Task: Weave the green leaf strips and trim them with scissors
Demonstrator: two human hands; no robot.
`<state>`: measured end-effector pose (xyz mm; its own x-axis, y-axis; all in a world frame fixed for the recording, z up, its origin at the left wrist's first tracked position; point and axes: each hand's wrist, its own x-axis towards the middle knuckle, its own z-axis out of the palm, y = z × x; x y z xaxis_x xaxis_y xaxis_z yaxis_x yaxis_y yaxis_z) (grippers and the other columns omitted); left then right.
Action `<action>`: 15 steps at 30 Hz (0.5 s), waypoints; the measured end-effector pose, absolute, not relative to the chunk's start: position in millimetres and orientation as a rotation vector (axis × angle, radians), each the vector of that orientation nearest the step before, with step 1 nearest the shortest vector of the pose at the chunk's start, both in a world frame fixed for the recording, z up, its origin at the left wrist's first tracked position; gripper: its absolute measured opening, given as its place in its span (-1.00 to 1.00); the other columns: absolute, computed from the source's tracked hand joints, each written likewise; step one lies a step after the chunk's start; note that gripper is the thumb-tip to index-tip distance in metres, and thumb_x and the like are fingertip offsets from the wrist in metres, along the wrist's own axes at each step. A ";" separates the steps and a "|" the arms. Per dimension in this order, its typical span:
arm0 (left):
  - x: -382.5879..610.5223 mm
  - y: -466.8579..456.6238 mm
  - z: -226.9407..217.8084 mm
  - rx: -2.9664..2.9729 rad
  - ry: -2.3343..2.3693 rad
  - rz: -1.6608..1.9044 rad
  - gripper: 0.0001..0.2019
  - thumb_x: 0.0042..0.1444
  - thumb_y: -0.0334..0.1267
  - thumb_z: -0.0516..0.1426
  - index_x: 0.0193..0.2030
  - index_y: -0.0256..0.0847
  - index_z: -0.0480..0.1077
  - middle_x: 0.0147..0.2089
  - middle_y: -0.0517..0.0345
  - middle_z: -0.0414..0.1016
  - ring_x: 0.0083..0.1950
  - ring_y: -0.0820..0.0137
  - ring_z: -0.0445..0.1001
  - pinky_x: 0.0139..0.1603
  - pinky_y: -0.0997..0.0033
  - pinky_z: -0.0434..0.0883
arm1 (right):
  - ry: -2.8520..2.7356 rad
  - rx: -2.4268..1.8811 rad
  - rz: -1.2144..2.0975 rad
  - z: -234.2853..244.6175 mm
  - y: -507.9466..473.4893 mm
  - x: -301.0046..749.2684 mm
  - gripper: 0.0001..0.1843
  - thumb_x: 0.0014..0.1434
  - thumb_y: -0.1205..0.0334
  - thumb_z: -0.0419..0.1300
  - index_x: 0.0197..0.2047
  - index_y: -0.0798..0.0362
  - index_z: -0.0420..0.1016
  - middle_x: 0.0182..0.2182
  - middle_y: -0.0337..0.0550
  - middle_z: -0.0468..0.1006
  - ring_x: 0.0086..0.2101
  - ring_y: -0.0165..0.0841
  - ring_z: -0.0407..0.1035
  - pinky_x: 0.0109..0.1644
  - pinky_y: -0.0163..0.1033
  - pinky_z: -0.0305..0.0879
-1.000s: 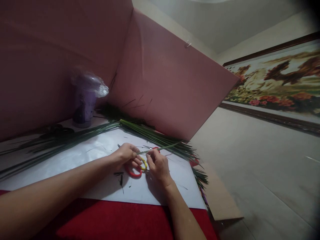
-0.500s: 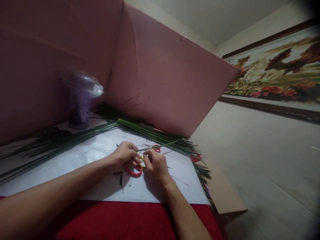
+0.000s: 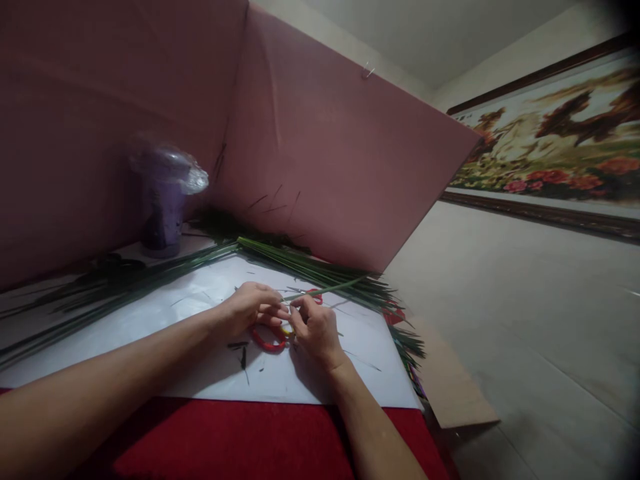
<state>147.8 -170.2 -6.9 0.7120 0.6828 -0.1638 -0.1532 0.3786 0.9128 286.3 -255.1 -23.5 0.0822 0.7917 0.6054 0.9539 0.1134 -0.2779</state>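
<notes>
My right hand (image 3: 316, 330) is closed in a pinch on a long green leaf (image 3: 340, 287), which runs out to the right past the fingers. Close beside its fingertips, my left hand (image 3: 254, 310) has its fingers stretched out and slightly apart, by the leaf's near end. Under the hands lie red-handled scissors (image 3: 269, 345) with some yellow at the inner handle; their blades are hidden. Behind the right hand lies a smaller pair of scissors (image 3: 315, 295), also red-handled. All this is over a white sheet (image 3: 200, 373).
Bundles of long green leaves (image 3: 300, 263) border the sheet's back and left. A plastic-covered purple object (image 3: 167, 207) stands back left. Pink panels (image 3: 340, 147) rise behind. Leaf scraps (image 3: 243, 357) dot the sheet. Red cloth (image 3: 240, 440) covers the front; a brown board (image 3: 455, 380) is at right.
My left fingers have straightened and shifted slightly right toward the right fingertips. The right hand keeps its pinch on the leaf. The view has shifted slightly.
</notes>
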 end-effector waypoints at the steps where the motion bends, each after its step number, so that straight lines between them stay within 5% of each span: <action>1: 148.5 -169.7 -7.9 1.068 0.601 0.574 -0.88 -0.18 -0.46 0.17 -0.46 -0.34 0.29 -0.43 -0.08 0.53 -0.37 0.28 0.55 -0.42 0.44 0.48 | -1.740 -1.707 -0.317 -23.4 -255.2 286.3 -0.84 0.14 0.26 0.04 -0.33 0.06 0.43 -0.60 -0.26 0.44 -0.61 -0.46 0.23 -0.47 -0.39 0.04; 15: 155.2 -165.2 -15.9 1.205 0.742 0.630 -0.90 -0.06 -0.51 0.09 -0.40 -0.31 0.25 -0.47 -0.07 0.54 -0.40 0.30 0.55 -0.52 0.49 0.46 | -1.744 -1.727 -0.325 -24.9 -253.6 288.1 -0.87 0.13 0.27 0.06 -0.34 0.05 0.42 -0.61 -0.27 0.44 -0.60 -0.45 0.24 -0.46 -0.37 0.03</action>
